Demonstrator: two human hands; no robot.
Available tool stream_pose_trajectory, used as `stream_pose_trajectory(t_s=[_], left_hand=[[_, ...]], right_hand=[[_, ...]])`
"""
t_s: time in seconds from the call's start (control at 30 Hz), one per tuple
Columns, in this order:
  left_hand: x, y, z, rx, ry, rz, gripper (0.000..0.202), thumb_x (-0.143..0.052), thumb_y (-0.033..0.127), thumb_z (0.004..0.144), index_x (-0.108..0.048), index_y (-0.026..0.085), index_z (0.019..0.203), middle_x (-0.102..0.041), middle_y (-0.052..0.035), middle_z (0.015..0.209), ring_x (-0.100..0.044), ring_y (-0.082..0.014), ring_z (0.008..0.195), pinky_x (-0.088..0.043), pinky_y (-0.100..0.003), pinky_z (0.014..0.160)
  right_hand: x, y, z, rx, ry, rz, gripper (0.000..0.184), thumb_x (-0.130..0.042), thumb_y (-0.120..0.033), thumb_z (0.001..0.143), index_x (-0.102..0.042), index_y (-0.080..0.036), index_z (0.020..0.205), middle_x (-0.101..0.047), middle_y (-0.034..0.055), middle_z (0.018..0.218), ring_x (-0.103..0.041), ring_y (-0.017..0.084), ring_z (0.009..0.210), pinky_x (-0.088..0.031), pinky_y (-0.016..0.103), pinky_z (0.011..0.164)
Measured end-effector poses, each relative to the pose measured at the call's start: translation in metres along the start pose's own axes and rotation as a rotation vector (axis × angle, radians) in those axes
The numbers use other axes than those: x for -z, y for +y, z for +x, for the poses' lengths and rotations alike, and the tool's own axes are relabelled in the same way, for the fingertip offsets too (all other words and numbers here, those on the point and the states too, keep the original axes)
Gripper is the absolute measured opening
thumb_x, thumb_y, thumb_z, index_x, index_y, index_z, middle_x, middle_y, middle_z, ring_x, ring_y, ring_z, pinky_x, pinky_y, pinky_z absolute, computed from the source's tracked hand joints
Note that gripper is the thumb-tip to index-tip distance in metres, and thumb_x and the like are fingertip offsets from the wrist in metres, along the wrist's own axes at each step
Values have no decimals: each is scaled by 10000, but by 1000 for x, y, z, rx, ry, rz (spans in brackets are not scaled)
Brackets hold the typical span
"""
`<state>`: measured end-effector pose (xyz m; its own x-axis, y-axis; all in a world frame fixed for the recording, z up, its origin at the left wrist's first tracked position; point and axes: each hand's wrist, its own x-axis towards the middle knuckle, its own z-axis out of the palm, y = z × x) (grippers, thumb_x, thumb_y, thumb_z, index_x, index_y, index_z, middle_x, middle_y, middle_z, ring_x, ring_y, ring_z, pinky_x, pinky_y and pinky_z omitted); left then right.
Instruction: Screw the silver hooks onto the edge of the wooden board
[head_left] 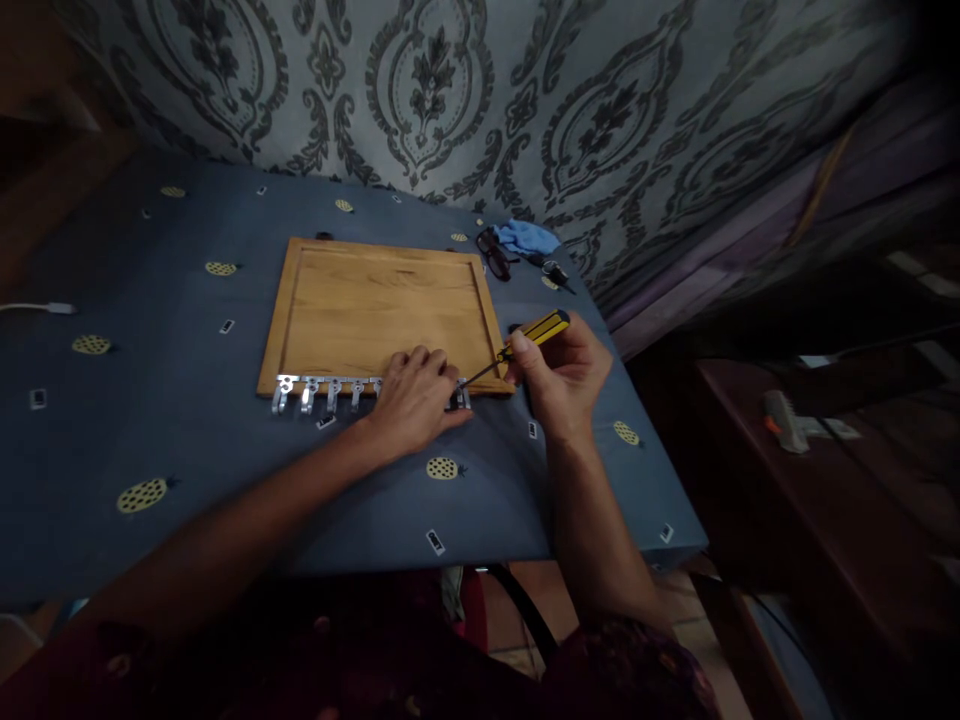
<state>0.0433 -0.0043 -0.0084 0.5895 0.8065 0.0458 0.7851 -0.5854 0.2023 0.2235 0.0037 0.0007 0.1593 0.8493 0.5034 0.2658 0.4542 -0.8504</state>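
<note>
A wooden board with a raised frame [382, 300] lies flat on the table. Along its near edge runs a metal hook rail [332, 388] with several silver hooks hanging past the wood. My left hand [416, 400] rests over the right half of the rail, fingers curled on the board and thumb stretched along the hooks at the near side, hiding part of the rail. In my right hand [566, 375] is a screwdriver with a yellow and black handle [541, 332]. Its shaft slants down left to the rail's right end, beside my left fingers; the exact contact point is too small to tell.
A blue-grey cloth with pineapple prints covers the table [180, 410]. Dark glasses [493, 253], a blue cloth [526, 237] and keys [556, 274] lie at the back right. A white cable [52, 308] enters from the left. Patterned fabric hangs behind.
</note>
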Motion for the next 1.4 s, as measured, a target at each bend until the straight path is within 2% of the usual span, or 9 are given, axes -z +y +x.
stream_pose_trajectory(t_s=[0.27,0.43,0.73,0.87,0.97,1.13,1.27,1.4], left_hand=[[2,0,0,3,-32,-11,454,-675,527,1016,-706,153,1272,-678,-138,1306,-580,-336,1262,-445,-447,1029],[2,0,-1,-1,-12,-13,451,-682,523,1013,-701,153,1270,-681,-138,1298,-580,-332,1260,-443,-451,1035],[1,0,0,6,-24,-5,472,-676,546,1011,-698,150,1267,-676,-139,1295,-579,-334,1257,-435,-446,1030],[2,1,0,12,-40,-15,471,-673,536,1016,-697,154,1290,-668,-142,1327,-570,-338,1287,-431,-453,1058],[4,1,0,18,-59,-16,477,-661,536,1025,-692,153,1307,-659,-142,1357,-557,-340,1312,-424,-452,1073],[6,1,1,17,-76,-8,495,-654,542,1027,-688,144,1317,-659,-143,1351,-563,-343,1302,-430,-458,1065],[4,0,1,9,-57,-8,494,-668,547,1017,-694,144,1303,-670,-141,1319,-572,-342,1280,-438,-453,1044],[1,0,1,4,-28,-8,490,-682,552,1008,-704,148,1285,-677,-141,1299,-578,-340,1272,-443,-451,1035]], right_hand=[[-4,-4,0,1,15,13,517,-864,-658,765,-557,-247,699,-551,-70,598,-501,82,391,-416,235,349],[-5,-4,0,-11,16,26,496,-923,-606,715,-579,-249,707,-563,-76,602,-508,85,399,-433,234,352],[-3,-1,-1,-36,-36,56,481,-901,-608,755,-584,-246,756,-616,-58,662,-537,84,434,-458,229,367],[4,-7,1,-79,-103,89,426,-935,-557,736,-671,-256,880,-699,-50,733,-575,82,456,-517,232,430],[8,-12,3,-85,-163,92,390,-894,-570,785,-746,-251,955,-738,-30,774,-619,90,492,-559,247,498],[6,-13,3,-114,-161,90,368,-930,-543,744,-772,-227,848,-705,-35,684,-599,91,469,-532,234,467],[2,-10,2,-95,-118,134,392,-950,-538,718,-733,-216,767,-731,-27,719,-557,63,422,-472,206,394],[3,-9,2,-91,-127,145,398,-952,-530,720,-706,-225,792,-741,-31,726,-568,68,426,-487,210,407]])
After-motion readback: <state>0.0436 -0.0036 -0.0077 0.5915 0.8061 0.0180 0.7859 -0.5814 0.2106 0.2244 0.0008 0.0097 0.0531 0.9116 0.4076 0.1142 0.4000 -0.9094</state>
